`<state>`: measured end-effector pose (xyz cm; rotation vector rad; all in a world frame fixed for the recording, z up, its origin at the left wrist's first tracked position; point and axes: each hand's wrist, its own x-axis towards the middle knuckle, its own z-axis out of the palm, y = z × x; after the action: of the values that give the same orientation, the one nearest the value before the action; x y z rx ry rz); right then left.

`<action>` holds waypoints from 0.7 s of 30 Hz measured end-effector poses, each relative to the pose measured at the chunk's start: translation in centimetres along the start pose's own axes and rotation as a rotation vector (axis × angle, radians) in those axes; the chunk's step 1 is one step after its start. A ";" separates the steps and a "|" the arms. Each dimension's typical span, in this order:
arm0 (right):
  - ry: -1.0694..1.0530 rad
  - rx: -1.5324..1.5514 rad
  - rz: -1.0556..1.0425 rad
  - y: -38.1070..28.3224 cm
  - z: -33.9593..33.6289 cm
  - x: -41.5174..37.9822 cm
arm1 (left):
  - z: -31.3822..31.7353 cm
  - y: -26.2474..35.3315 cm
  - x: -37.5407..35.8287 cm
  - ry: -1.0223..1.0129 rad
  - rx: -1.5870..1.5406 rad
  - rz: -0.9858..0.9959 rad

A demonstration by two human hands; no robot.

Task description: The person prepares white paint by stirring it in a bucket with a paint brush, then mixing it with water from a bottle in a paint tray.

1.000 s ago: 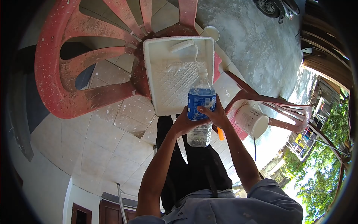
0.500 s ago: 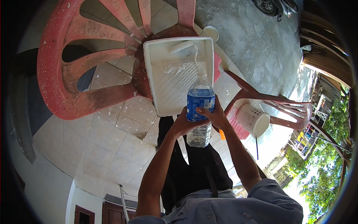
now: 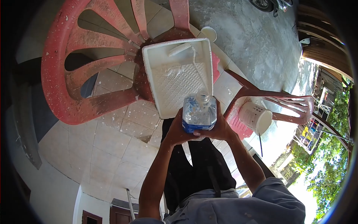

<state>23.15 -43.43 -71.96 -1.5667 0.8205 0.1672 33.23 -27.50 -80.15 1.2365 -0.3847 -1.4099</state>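
Observation:
A large clear plastic bottle (image 3: 199,112) with a blue label is held in front of my body, its neck and shoulder turned up toward me. My left hand (image 3: 176,131) wraps its left side, and my right hand (image 3: 220,127) closes round its right side, with the thumb across the front. Just beyond the bottle lies a white paint tray (image 3: 176,84) with a ridged slope, overlapped by the bottle in view. A paint roller (image 3: 180,49) with a white-coated frame rests at the tray's far end.
The tray sits on a paint-spattered red plastic chair (image 3: 56,74). To the right, a second red chair (image 3: 242,125) bears a white bucket (image 3: 255,118), with a thin dark stick beside it. A white round container (image 3: 209,34) stands on the floor beyond the tray. A motorcycle wheel (image 3: 263,3) shows at the top.
The bottle has tipped so its top faces me more, and its neck has moved lower in view, nearer my body. Both hands keep their hold; the tray and roller stay put.

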 end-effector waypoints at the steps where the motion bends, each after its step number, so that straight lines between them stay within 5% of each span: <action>1: -0.012 -0.064 -0.022 -0.4 -0.1 -0.7 | 0.0 0.5 -0.4 0.012 0.036 0.002; 7: 0.218 -0.384 -0.238 -4.4 -1.0 -3.8 | -0.6 1.6 -3.3 0.048 0.330 0.148; 9: 0.144 -0.323 -0.153 -6.0 -0.8 -4.9 | -0.6 1.7 -4.0 0.048 0.397 0.160; 15: 0.202 -0.289 -0.250 -6.3 -0.2 -7.2 | -1.2 -2.5 -6.1 -0.020 0.229 -0.172; 21: 0.243 -0.341 -0.408 -4.9 -1.0 -10.2 | 0.7 -0.9 -6.1 -0.109 0.428 0.130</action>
<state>18.16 -40.54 -62.16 -2.0718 0.6610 -0.1936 30.84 -22.19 -77.92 1.4482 -0.8611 -1.3249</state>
